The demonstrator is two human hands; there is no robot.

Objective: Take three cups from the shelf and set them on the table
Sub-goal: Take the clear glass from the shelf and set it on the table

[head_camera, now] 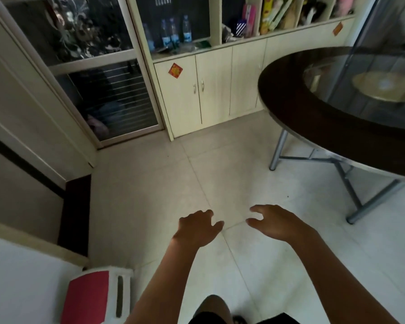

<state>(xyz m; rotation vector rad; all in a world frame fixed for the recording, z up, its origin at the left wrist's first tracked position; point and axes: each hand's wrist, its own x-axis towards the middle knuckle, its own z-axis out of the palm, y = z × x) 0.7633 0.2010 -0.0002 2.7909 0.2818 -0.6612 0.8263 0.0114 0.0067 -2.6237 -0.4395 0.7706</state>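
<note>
Both hands empty: left hand (pixel 197 226) and right hand (pixel 278 222) spread loosely over floor. Cream wooden shelf (pixel 220 45) lay well ahead, up-left of round dark glass-topped worktop (pixel 290 94); no cups discernible there. Neither hand clearly nearer.

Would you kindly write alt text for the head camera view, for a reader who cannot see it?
Two empty hands, left hand and right hand, reach out over a pale tiled floor. Ahead stands a cream shelf unit holding water bottles; a round dark table is at right.
</note>
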